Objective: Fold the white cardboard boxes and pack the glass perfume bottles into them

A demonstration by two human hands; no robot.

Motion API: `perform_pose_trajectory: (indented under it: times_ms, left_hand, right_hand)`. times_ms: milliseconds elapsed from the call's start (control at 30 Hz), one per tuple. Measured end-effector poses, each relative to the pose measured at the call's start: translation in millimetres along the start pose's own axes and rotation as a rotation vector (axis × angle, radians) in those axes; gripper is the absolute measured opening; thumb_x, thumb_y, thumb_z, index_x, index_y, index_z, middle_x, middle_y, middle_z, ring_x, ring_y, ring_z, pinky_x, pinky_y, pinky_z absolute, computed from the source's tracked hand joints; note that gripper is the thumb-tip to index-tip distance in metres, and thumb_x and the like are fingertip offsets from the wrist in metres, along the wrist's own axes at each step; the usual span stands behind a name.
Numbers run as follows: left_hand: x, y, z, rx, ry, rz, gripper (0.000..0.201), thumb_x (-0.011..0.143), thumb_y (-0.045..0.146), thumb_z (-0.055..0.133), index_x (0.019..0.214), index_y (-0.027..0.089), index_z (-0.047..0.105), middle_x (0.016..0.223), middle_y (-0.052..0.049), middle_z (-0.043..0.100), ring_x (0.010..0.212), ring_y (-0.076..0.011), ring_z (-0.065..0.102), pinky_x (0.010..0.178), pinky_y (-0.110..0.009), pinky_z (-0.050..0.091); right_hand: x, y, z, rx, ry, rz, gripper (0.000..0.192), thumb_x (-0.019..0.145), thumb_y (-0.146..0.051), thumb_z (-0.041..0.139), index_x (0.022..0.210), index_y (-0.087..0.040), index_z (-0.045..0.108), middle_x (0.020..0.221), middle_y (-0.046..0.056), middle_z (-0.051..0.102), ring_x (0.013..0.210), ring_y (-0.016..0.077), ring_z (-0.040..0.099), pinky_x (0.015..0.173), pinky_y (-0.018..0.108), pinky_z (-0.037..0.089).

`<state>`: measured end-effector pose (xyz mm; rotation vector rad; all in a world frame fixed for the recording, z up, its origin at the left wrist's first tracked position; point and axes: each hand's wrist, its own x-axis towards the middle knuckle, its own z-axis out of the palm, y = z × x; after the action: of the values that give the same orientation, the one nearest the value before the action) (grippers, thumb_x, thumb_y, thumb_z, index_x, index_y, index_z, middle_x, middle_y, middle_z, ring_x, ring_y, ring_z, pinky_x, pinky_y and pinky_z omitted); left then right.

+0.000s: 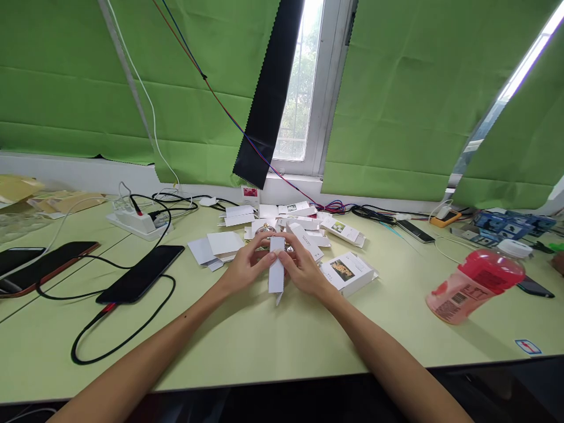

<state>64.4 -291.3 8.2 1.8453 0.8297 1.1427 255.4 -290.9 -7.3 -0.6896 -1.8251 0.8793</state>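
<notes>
Just above the middle of the frame, left hand (244, 268) and right hand (304, 270) meeting around a small white carton (276, 271), held upright and a little above the pale green table (273, 346); fingertips of both hands pinching its upper end from either side, lower flap hanging open toward the table. Behind the hands, partly hidden, a small shiny object, too covered to make out. Immediately right of the right hand, a printed white box (348, 273) lying flat with a dark picture on its face. Left of the left hand, a few flat white card blanks (215, 247) spread on the table. Farther back, toward the window sill, a scatter of more small white boxes (286, 214), some folded, some flat. At left of centre, a black phone (141, 273) face up with a black cable (118, 329) looping from its lower end toward the bottom left. Beyond it, upper left, a white power strip (132, 222) with plugs in it. At far left, another phone in a reddish case (48, 267). At right of the frame, well apart from the hands, a red translucent bottle (476, 285) lying tilted on its side, barcode label showing.
</notes>
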Motion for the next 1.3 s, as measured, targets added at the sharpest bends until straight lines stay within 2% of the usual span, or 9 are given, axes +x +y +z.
perform_pose_trajectory:
  times_ms: [167,433,800,1067,1300]
  left_hand:
    - [-0.1,0.4,0.5,0.015,0.001,0.001,0.052,0.096,0.055,0.064,0.137,0.025,0.056,0.117,-0.010,0.069,0.095,-0.0227,0.072,0.081,-0.033,0.060]
    - [0.2,0.7,0.3,0.001,0.011,-0.039,0.054,0.094,0.057,0.066,0.136,0.024,0.058,0.125,-0.011,0.069,0.097,-0.0240,0.072,0.082,-0.034,0.060]
    - [-0.8,2.6,0.6,0.037,-0.002,-0.031,0.053,0.096,0.058,0.062,0.137,0.024,0.055,0.116,-0.009,0.068,0.094,-0.0225,0.071,0.080,-0.033,0.059]
    - [-0.3,0.3,0.2,0.019,-0.011,-0.029,0.053,0.096,0.058,0.062,0.137,0.024,0.054,0.123,-0.011,0.067,0.099,-0.0249,0.072,0.083,-0.035,0.060]
    - [-0.2,1.2,0.6,0.037,-0.005,-0.012,0.052,0.097,0.057,0.062,0.136,0.024,0.054,0.120,-0.010,0.067,0.099,-0.0243,0.072,0.084,-0.034,0.060]
  right_hand:
    - [-0.6,3.1,-0.5,0.002,-0.021,0.006,0.044,0.106,-0.052,0.048,0.143,-0.029,0.048,0.095,0.002,0.062,0.063,0.0125,0.052,0.056,0.026,0.045]
    - [-1.0,3.6,-1.2,-0.049,-0.027,0.010,0.044,0.107,-0.055,0.044,0.144,-0.031,0.046,0.097,0.002,0.062,0.064,0.0130,0.050,0.058,0.026,0.045]
    - [-0.9,5.3,-0.9,-0.019,-0.029,-0.011,0.044,0.107,-0.054,0.045,0.143,-0.030,0.046,0.097,0.002,0.062,0.065,0.0133,0.051,0.059,0.026,0.045]
    - [-0.8,3.8,-0.7,-0.024,-0.031,-0.013,0.045,0.107,-0.055,0.044,0.143,-0.029,0.046,0.099,0.003,0.062,0.063,0.0124,0.048,0.057,0.026,0.043]
    - [-0.9,2.1,-1.0,0.005,-0.036,-0.005,0.045,0.107,-0.053,0.045,0.144,-0.027,0.047,0.086,0.000,0.057,0.065,0.0140,0.050,0.059,0.026,0.044]
